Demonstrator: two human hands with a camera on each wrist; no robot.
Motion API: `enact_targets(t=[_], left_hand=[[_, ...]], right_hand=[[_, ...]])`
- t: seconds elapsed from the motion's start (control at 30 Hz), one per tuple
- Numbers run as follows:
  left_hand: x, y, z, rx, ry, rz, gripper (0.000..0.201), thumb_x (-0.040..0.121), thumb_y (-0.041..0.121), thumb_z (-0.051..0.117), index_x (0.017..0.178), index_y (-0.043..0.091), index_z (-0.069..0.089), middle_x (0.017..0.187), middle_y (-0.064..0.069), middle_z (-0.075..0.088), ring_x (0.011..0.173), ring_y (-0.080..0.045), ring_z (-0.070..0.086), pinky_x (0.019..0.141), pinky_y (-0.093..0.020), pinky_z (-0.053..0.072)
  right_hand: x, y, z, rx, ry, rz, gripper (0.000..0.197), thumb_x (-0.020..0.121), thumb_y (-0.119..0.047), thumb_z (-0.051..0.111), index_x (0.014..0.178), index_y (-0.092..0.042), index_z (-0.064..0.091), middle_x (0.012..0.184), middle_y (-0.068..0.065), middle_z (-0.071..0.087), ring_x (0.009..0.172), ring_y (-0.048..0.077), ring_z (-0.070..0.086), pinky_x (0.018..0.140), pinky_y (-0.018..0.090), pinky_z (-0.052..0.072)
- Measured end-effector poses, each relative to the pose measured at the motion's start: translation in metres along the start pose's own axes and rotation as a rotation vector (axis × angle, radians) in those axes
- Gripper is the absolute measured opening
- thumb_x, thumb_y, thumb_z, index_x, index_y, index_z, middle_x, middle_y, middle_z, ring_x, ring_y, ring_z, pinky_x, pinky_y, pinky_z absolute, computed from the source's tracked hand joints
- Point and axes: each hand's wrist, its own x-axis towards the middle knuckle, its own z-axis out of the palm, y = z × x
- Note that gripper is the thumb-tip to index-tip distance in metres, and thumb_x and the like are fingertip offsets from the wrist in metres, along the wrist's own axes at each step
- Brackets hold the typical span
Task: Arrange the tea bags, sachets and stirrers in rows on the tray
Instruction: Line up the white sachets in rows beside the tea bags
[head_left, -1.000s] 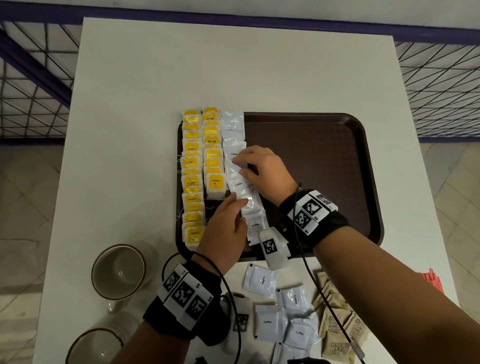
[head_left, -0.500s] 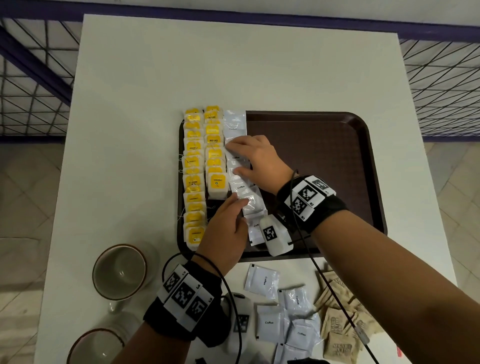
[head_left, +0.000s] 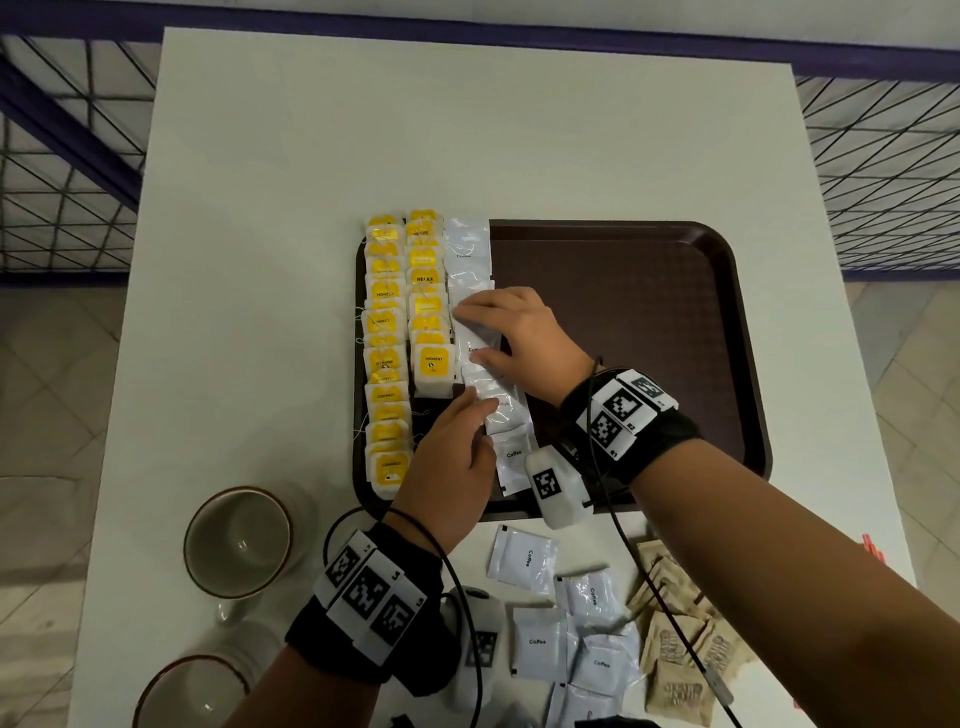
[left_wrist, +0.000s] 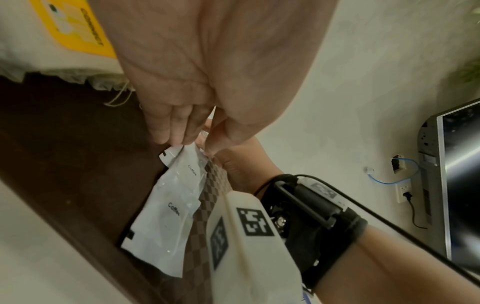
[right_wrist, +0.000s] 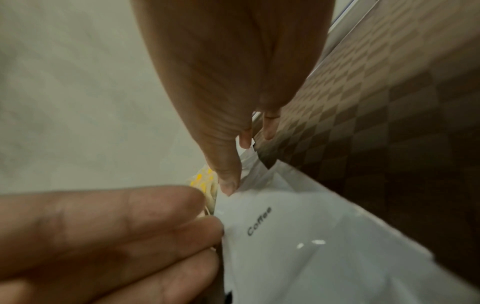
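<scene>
1. Since the earlier frame our right hand (head_left: 522, 345) has moved up the row of white coffee sachets (head_left: 475, 291), away from us, while our left hand (head_left: 452, 467) stayed near the lower part of the same row.
2. The brown tray (head_left: 649, 312) lies on the white tabletop (head_left: 467, 130). In it, at the left side, we see two rows of yellow tea bags (head_left: 384, 358), and just beside them, at the right, the row of sachets. The right part of the tray is bare.
3. Our right hand lies flat on the sachets with extended fingers; it presses them and grasps nothing.
4. Our left hand touches the left edge of the row with straight fingertips (left_wrist: 168, 131); it also grasps nothing.
5. More coffee sachets (head_left: 537, 644) lie loose on the tabletop, near the front edge of the tray, and brown sachets (head_left: 680, 654) lie just at their right.
6. Two mugs (head_left: 239, 540) stand on the tabletop at the left. The nearer-to-tray mug holds nothing that we can see.
7. Something red (head_left: 870, 548) shows at the right edge; we cannot tell what it is.
</scene>
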Motion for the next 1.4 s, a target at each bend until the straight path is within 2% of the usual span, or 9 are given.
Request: enact_targets(t=[0.13,0.27,0.37,0.57,0.73,0.93,1.13,1.3,1.4], left_hand=[[-0.002,0.0,0.0,-0.02,0.006,-0.004,0.041,0.095,0.003,0.042,0.133,0.014,0.048,0.148,-0.002,0.036,0.138,-0.006,0.026,0.104,-0.006,0.016],[-0.003,0.001,0.0,-0.019,0.019,-0.015,0.041,0.095,0.003,0.042,0.134,0.014,0.047,0.151,-0.003,0.031,0.141,-0.007,0.021,0.104,-0.005,0.014],[-0.005,0.003,0.002,-0.008,0.001,-0.045,0.043,0.095,0.004,0.041,0.136,0.016,0.045,0.155,-0.004,0.022,0.143,-0.007,0.012,0.105,-0.007,0.009],[-0.006,0.003,0.008,-0.065,0.01,-0.065,0.044,0.094,0.001,0.041,0.135,0.014,0.046,0.154,-0.007,0.023,0.144,-0.01,0.013,0.117,-0.031,0.021],[-0.004,0.0,0.008,-0.109,0.021,-0.062,0.042,0.094,0.001,0.041,0.133,0.014,0.047,0.153,-0.008,0.026,0.143,-0.011,0.017,0.116,-0.033,0.025],[0.0,-0.003,0.009,-0.124,0.02,-0.046,0.042,0.094,0.002,0.043,0.132,0.017,0.047,0.153,-0.005,0.027,0.142,-0.013,0.024,0.115,-0.036,0.028],[0.003,-0.002,0.009,-0.125,0.015,-0.057,0.043,0.094,-0.001,0.043,0.133,0.016,0.047,0.153,-0.008,0.027,0.143,-0.011,0.017,0.117,-0.029,0.02],[0.001,0.001,0.007,-0.097,0.016,0.008,0.041,0.093,-0.001,0.042,0.13,0.013,0.049,0.147,-0.006,0.038,0.121,0.019,0.019,0.098,0.004,0.019],[0.0,0.0,0.007,-0.1,0.009,0.007,0.041,0.094,-0.001,0.041,0.131,0.014,0.049,0.147,-0.005,0.037,0.119,0.018,0.019,0.092,0.009,0.017]], right_hand=[[-0.002,0.004,0.0,0.094,0.13,-0.026,0.039,0.082,-0.017,0.065,0.121,-0.015,0.06,0.124,0.004,0.058,0.118,0.025,0.047,0.102,0.038,0.035],[-0.014,0.006,-0.008,0.277,0.377,0.229,0.026,0.084,-0.003,0.06,0.108,-0.01,0.066,0.104,0.006,0.066,0.096,0.012,0.059,0.093,0.024,0.045],[-0.03,0.008,-0.006,0.469,0.305,0.389,0.023,0.085,-0.003,0.058,0.104,-0.013,0.065,0.094,0.002,0.069,0.088,0.012,0.064,0.087,0.029,0.053],[-0.044,0.003,0.005,0.388,0.276,0.343,0.027,0.085,-0.007,0.06,0.109,-0.016,0.067,0.104,-0.003,0.066,0.092,0.007,0.06,0.083,0.004,0.042],[-0.023,-0.003,0.004,0.464,0.3,0.365,0.03,0.082,-0.007,0.064,0.11,-0.014,0.065,0.103,0.002,0.066,0.085,0.01,0.061,0.089,0.024,0.05],[0.001,-0.006,-0.001,0.459,0.334,0.413,0.029,0.082,-0.014,0.068,0.11,-0.011,0.062,0.086,-0.001,0.064,0.063,-0.001,0.052,0.063,0.001,0.041],[0.004,0.0,0.002,0.421,0.296,0.439,0.015,0.079,-0.01,0.069,0.092,-0.009,0.064,0.065,-0.007,0.052,0.058,0.001,0.047,0.056,0.001,0.038],[-0.003,0.005,-0.002,0.408,0.259,0.404,0.009,0.079,-0.01,0.068,0.087,-0.012,0.067,0.063,-0.008,0.05,0.057,0.001,0.046,0.059,0.002,0.038],[-0.003,0.006,-0.004,0.417,0.25,0.389,0.01,0.079,-0.01,0.068,0.089,-0.012,0.068,0.063,-0.007,0.056,0.06,0.0,0.051,0.068,0.007,0.043]])
